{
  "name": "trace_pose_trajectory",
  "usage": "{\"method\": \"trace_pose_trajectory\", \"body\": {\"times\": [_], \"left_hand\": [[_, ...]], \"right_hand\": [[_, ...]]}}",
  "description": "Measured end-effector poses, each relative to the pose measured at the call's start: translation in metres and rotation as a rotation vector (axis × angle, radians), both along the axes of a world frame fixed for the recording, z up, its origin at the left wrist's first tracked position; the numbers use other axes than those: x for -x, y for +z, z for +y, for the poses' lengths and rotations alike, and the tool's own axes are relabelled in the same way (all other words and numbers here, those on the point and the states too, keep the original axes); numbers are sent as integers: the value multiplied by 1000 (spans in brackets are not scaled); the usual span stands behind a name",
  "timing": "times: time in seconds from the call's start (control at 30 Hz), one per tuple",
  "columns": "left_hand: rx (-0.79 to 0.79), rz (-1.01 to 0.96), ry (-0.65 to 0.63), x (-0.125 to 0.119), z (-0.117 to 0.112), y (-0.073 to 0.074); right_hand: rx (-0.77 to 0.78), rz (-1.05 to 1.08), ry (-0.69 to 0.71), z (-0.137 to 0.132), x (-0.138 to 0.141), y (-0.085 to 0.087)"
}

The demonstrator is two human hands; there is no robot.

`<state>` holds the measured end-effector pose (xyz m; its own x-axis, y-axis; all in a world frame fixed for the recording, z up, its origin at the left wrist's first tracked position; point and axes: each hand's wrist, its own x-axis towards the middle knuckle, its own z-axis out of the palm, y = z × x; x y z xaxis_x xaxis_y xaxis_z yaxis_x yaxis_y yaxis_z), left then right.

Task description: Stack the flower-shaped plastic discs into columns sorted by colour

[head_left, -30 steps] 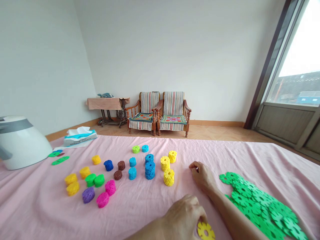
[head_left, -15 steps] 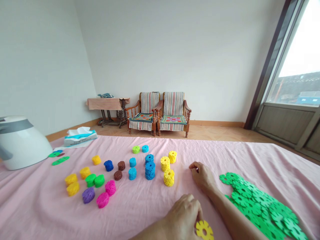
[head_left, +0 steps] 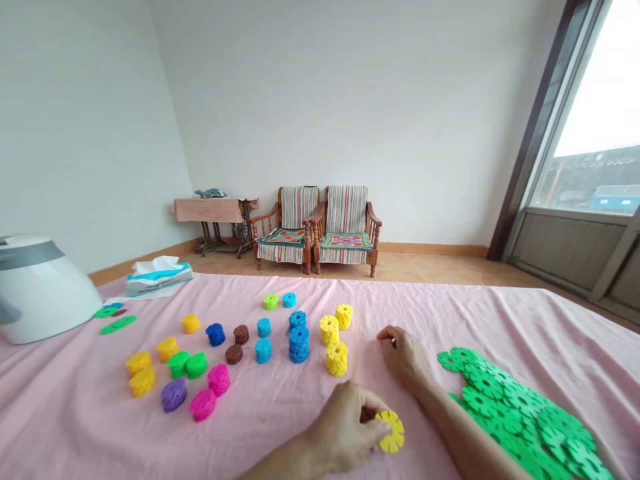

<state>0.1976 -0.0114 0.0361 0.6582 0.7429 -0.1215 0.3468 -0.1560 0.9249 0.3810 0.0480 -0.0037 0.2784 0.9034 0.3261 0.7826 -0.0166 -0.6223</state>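
Observation:
My left hand (head_left: 347, 423) pinches a yellow snowflake disc (head_left: 393, 433) by its left edge, low over the pink cloth, and the disc's slotted face is towards me. Just beyond it to the right, my right hand (head_left: 406, 355) rests on the cloth with curled fingers and thumb together; whatever they hold, if anything, is hidden. Left of my right hand stand yellow disc stacks: a front one (head_left: 337, 360), a middle one (head_left: 329, 331) and a back one (head_left: 344, 317). A heap of loose green discs (head_left: 520, 407) lies right of my right forearm.
Blue stacks (head_left: 299, 345), brown stacks (head_left: 234, 354), pink stacks (head_left: 203, 405), a purple stack (head_left: 174, 395), green stacks (head_left: 196, 365) and orange-yellow stacks (head_left: 143, 382) stand to the left. A white kettle (head_left: 50, 293) and a tissue box (head_left: 157, 277) sit at far left.
My left hand has moved a little away from me and to the left, bringing the yellow disc up with it, more fully in view. My right hand stays nearly still.

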Motion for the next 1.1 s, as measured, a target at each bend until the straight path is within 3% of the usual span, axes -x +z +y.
{"method": "trace_pose_trajectory", "body": {"times": [0.07, 0.2, 0.27, 0.43, 0.67, 1.1], "left_hand": [[-62, 68, -11, 5, 3, 5], [-364, 149, 57, 16, 6, 16], [-442, 195, 45, 20, 5, 20], [-512, 253, -82, 19, -2, 20], [-574, 289, -85, 8, -4, 5], [-803, 372, -244, 4, -3, 5]], "right_hand": [[2, 2, 0, 1, 0, 0], [4, 4, -1, 2, -1, -2], [4, 3, 2, 2, -2, -2], [-6, 4, 2, 3, -2, -4], [-4, 3, 5, 2, -1, -3], [9, -8, 10, 2, -1, -2]]}}
